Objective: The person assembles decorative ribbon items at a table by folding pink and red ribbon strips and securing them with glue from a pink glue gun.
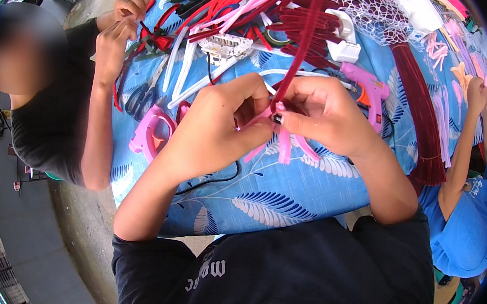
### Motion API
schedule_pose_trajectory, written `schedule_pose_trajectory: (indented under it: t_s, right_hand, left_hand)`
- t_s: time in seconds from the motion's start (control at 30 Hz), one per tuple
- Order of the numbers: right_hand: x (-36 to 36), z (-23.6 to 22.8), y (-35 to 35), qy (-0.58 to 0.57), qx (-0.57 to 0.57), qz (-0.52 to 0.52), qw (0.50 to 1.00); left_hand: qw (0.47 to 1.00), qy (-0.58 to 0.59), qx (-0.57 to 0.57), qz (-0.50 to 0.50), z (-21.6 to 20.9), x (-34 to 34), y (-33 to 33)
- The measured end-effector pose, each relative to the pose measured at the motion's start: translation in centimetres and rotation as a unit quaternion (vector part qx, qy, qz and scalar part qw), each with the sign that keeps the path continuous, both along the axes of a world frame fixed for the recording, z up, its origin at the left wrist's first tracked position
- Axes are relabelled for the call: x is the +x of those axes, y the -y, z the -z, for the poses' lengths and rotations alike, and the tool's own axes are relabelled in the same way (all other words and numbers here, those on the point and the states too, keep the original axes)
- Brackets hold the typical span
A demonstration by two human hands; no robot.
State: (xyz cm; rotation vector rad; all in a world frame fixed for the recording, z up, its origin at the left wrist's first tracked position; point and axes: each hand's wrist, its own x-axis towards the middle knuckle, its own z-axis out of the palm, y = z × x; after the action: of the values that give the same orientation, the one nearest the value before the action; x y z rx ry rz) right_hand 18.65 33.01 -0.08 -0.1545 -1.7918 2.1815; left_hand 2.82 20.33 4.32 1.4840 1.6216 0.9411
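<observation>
Past the shirt (pixel 331 274), left hand (pixel 216 126) and right hand (pixel 333 114) pinched pink strips (pixel 285 147) and a red stem (pixel 295 65); slackening risked slippage.

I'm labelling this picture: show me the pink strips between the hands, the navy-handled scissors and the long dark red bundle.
Pink strips (pixel 285 148), head view: a hanging end.
Navy-handled scissors (pixel 149 91), head view: handle base.
Dark red bundle (pixel 420 111), head view: its middle.
</observation>
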Motion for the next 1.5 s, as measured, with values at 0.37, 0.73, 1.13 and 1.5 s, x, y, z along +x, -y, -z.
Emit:
schedule_pose_trajectory:
  t_s: [0.37, 0.73, 1.13, 1.5]
  right_hand:
    - [0.2, 0.0, -0.5, -0.005, 0.004, -0.017, 1.000]
    - [-0.1, 0.3, -0.4, -0.032, -0.040, -0.023, 0.998]
    - [0.0, -0.6, -0.4, 0.012, -0.013, 0.002, 1.000]
    - [-0.3, 0.3, -0.1, -0.004, 0.028, 0.030, 0.999]
  left_hand:
    - [0.967, 0.241, -0.059, 0.060, -0.1, -2.2, -0.2]
    - [0.956, 0.280, -0.074, 0.047, 0.0, -2.1, -0.2]
    - [0.967, -0.189, 0.169, -0.029, -1.3, 0.3, 0.4]
    - [0.958, -0.221, 0.180, -0.042, -0.2, 0.8, 0.7]
